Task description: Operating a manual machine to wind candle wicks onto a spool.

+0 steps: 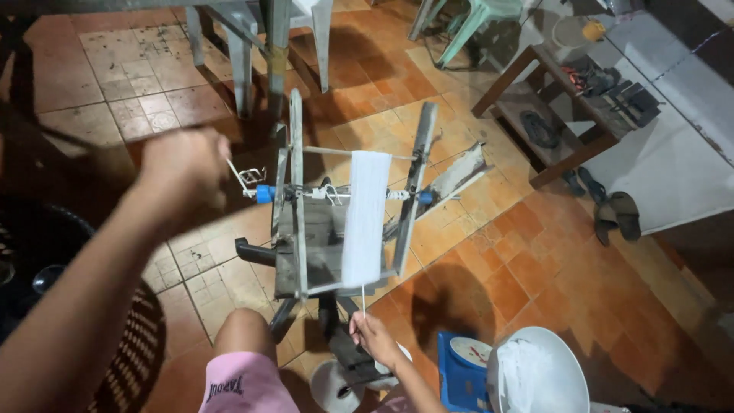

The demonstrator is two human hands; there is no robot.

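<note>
The left hand (pixel 183 170) is gripping the crank (pixel 243 180) of a winding reel (pixel 348 203) standing on the tiled floor (pixel 497 260); the right hand (pixel 372 336) is pinching 1 white thread (pixel 363 300) below the reel's white skein (pixel 365 218).

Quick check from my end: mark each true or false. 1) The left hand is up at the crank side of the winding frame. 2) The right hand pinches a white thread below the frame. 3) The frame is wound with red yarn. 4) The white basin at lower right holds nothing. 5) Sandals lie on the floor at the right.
1) True: the left hand, blurred, is at the crank of the winding frame.
2) True: the right hand pinches the white thread.
3) False: the wound band is white.
4) False: the white basin holds white fibre.
5) True: sandals lie there.
</note>
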